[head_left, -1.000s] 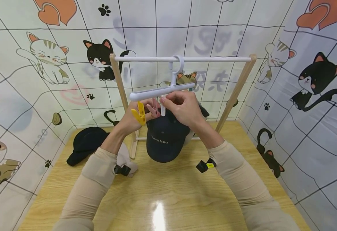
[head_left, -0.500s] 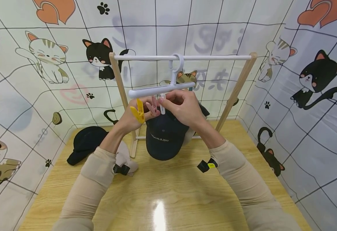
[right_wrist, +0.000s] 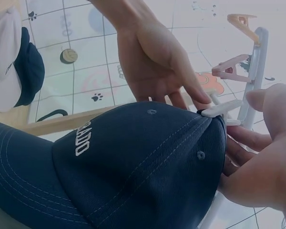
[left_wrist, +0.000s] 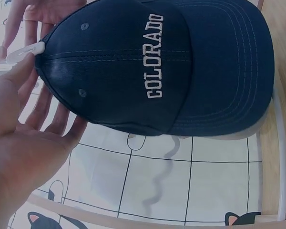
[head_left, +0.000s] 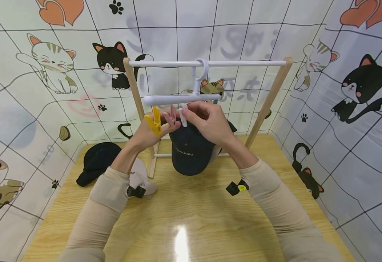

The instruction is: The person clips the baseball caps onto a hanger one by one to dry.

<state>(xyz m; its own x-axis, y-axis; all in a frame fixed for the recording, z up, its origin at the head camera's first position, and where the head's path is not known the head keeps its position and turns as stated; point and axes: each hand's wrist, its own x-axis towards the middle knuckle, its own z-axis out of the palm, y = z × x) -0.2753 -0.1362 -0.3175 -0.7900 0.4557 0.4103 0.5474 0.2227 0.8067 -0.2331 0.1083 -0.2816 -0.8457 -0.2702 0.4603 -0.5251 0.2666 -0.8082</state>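
Note:
A dark navy cap [head_left: 192, 149] lettered "COLORADO" hangs brim down below a white hanger [head_left: 171, 99], with a white clothespin [right_wrist: 221, 109] clamped on its crown. My right hand [head_left: 210, 122] pinches the clothespin's handle ends between thumb and fingers, just under the hanger bar. On the cap's other side is my left hand [head_left: 145, 133], thumb tip close by the clothespin. Its fingers are spread loosely by the cap's edge in the left wrist view; some are hidden behind the cap. A yellow clothespin [head_left: 155, 122] and a pink clothespin [head_left: 171, 117] hang from the hanger in front of the left hand.
The hanger hooks over the white rod [head_left: 243, 63] of a wooden-sided rack [head_left: 270, 98]. At the left of the wooden table [head_left: 164, 214] lie a black cap [head_left: 100, 160] and a pale cap [head_left: 140, 174]. Another pale cap [head_left: 215, 153] shows behind the navy one.
The hanger bar has turned to lie more level and broadside. The navy cap has shifted slightly right and up, and the pegs have moved up a little. Both hands stay nearly in place.

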